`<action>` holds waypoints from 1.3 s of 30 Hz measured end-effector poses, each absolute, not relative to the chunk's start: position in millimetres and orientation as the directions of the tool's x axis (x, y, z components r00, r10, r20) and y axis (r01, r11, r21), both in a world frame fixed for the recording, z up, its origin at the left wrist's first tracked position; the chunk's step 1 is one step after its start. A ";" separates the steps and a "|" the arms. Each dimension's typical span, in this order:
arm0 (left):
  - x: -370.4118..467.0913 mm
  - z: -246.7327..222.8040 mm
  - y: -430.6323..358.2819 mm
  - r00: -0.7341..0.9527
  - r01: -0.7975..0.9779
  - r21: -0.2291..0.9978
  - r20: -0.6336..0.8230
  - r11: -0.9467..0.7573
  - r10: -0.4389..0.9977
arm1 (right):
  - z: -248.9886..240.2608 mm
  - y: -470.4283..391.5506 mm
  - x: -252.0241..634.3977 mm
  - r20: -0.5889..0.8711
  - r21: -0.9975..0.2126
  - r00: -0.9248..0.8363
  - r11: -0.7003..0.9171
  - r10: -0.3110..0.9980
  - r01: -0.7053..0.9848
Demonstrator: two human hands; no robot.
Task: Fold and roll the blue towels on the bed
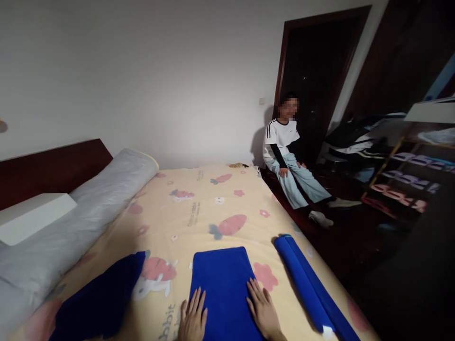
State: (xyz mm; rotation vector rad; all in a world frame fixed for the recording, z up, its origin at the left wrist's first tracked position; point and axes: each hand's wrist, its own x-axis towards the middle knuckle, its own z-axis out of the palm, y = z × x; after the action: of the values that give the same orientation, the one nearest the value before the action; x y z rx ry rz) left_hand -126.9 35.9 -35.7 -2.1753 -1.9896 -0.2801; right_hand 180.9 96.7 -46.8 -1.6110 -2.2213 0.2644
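Observation:
A folded blue towel [220, 279] lies flat on the yellow patterned bedsheet [199, 208] right in front of me. My left hand [194, 318] rests palm down on its near left edge, fingers spread. My right hand [263, 310] presses flat on its near right edge, fingers apart. Neither hand grips anything. A rolled blue towel [307, 284] lies along the bed's right edge, just right of my right hand. A darker blue cloth [103, 298] lies spread on the sheet to the left of my left hand.
A grey rolled bolster [95, 203] and a white box [31, 215] lie along the dark headboard [53, 166] at left. A person [287, 156] sits at the bed's far right corner by a dark doorway. Shelves with clothes [408, 175] stand at right.

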 end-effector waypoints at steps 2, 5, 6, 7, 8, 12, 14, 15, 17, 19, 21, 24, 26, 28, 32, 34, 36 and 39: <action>-123.7 -50.0 46.6 0.054 0.998 0.002 0.277 -0.056 0.959 | -61.4 100.3 182.6 0.261 -0.350 -0.244 0.327 0.934 0.878; -102.4 -76.4 75.2 0.120 0.991 0.019 0.325 -0.133 0.938 | -81.1 107.3 160.7 0.370 -0.281 -0.448 0.558 0.814 0.781; -94.4 -83.7 87.6 0.175 0.981 0.021 0.331 -0.192 0.927 | -84.3 112.8 149.3 0.396 -0.250 -0.540 0.653 0.743 0.715; -87.4 -88.9 100.6 0.233 0.967 0.020 0.328 -0.253 0.916 | -84.9 120.2 137.7 0.413 -0.223 -0.613 0.727 0.674 0.649; -82.2 -91.7 113.6 0.280 0.953 0.019 0.317 -0.301 0.906 | -82.8 129.6 127.0 0.423 -0.207 -0.664 0.779 0.616 0.591; -83.3 -77.9 156.5 0.305 0.945 0.038 0.260 -0.325 0.916 | -53.3 177.5 109.3 0.362 -0.270 -0.716 0.802 0.597 0.532; -94.1 -64.6 170.6 0.172 0.980 0.053 0.256 -0.192 0.951 | -38.0 201.3 117.5 0.275 -0.341 -0.643 0.698 0.715 0.630; -100.5 -59.5 176.1 0.066 0.995 0.057 0.263 -0.083 0.963 | -33.3 211.7 124.2 0.230 -0.368 -0.575 0.617 0.785 0.695; -112.8 -55.3 184.2 -0.140 0.990 0.058 0.290 0.129 0.947 | -31.6 227.6 138.9 0.172 -0.393 -0.437 0.468 0.883 0.792; -121.6 -59.2 188.2 -0.232 0.973 0.057 0.320 0.225 0.919 | -38.5 235.8 150.3 0.179 -0.395 -0.360 0.402 0.915 0.826; -125.0 -66.9 188.4 -0.231 0.973 0.054 0.336 0.226 0.913 | -48.5 237.2 155.6 0.212 -0.388 -0.339 0.397 0.917 0.832; -122.4 -73.1 185.6 -0.225 0.974 0.047 0.334 0.223 0.915 | -58.4 233.7 155.2 0.219 -0.380 -0.336 0.397 0.916 0.835; -120.3 -69.4 186.4 -0.234 0.972 0.037 0.299 0.234 0.925 | -60.5 233.5 154.2 0.204 -0.382 -0.339 0.394 0.918 0.836; -121.6 -59.6 191.1 -0.237 0.971 0.023 0.201 0.237 0.951 | -61.3 237.7 154.6 0.183 -0.383 -0.344 0.389 0.921 0.838; -131.4 -32.9 201.5 -0.190 0.982 -0.009 -0.038 0.190 0.981 | -64.9 252.7 151.6 0.195 -0.369 -0.348 0.397 0.917 0.840; -131.7 -24.8 198.7 -0.164 0.986 -0.020 0.044 0.165 0.986 | -68.4 252.7 141.5 0.285 -0.367 -0.260 0.356 0.922 0.859; -124.9 -24.0 188.4 -0.085 0.995 -0.034 0.214 0.094 0.973 | -73.1 240.7 124.9 0.399 -0.373 -0.187 0.346 0.898 0.861; -105.6 -31.0 163.7 0.072 0.996 -0.070 0.334 -0.052 0.940 | -77.4 204.9 98.0 0.513 -0.341 -0.261 0.473 0.818 0.812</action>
State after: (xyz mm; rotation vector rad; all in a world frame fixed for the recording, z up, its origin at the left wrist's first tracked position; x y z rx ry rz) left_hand -105.6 163.7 -31.0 -2.0731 -1.9443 -0.2867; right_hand 98.0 204.9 -77.4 -1.3450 -2.0816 0.0112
